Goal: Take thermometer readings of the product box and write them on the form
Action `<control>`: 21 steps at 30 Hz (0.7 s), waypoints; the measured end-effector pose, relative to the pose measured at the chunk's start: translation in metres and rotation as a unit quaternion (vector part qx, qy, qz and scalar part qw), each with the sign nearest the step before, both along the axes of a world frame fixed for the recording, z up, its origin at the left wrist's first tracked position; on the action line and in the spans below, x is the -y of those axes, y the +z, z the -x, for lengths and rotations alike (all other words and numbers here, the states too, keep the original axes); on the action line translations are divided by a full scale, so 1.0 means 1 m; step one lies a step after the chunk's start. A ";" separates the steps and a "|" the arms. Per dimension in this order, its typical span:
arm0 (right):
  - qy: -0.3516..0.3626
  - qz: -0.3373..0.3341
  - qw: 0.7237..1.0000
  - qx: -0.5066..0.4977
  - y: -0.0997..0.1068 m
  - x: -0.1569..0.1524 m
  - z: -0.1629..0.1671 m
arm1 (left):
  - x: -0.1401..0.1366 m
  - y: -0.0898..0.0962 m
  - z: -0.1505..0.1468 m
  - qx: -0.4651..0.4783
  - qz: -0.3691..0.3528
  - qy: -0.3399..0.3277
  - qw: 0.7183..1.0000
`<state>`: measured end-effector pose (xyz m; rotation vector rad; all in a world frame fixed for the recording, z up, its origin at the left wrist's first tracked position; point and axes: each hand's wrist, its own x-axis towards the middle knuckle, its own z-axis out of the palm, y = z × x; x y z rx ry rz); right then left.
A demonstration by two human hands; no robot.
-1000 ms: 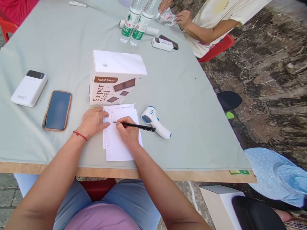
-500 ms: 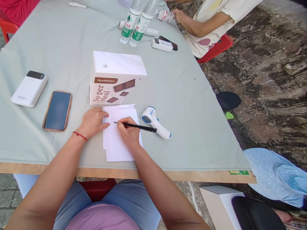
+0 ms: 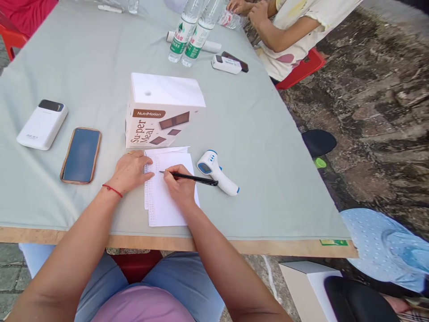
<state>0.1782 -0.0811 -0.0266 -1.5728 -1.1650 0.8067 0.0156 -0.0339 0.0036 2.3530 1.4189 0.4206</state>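
Since a second ago almost nothing near us has moved; only the other person's hands (image 3: pixel 250 8) at the top of the frame have slid up to the edge, by a bottle lying there.

We have one view, from our head, looking down. Our right hand (image 3: pixel 181 185) is closed around a black pen (image 3: pixel 189 177), just below the middle of the frame. The pen tip touches the white paper (image 3: pixel 167 210), and the pen's back end points right, toward a white and blue thermometer (image 3: pixel 216 171) lying just beside the paper. Our left hand (image 3: pixel 130 171) lies flat and open on the left edge of the paper, holding nothing, with a red string on the wrist.

Just above the paper stands a white box (image 3: pixel 162 112). To the left lie a phone (image 3: pixel 81 154) and a white power bank (image 3: pixel 42 124), side by side. Two water bottles (image 3: pixel 189 33) stand at the top middle. Everything sits on a grey-green table (image 3: pixel 268 156).
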 end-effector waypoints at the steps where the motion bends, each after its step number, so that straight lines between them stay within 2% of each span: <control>1: 0.002 -0.001 1.000 -0.001 0.000 0.000 0.000 | 0.000 0.000 0.000 0.000 0.000 0.000 1.000; 21: 0.015 -0.021 1.000 0.012 -0.003 0.001 0.000 | 0.000 0.003 0.000 -0.011 0.016 0.004 1.000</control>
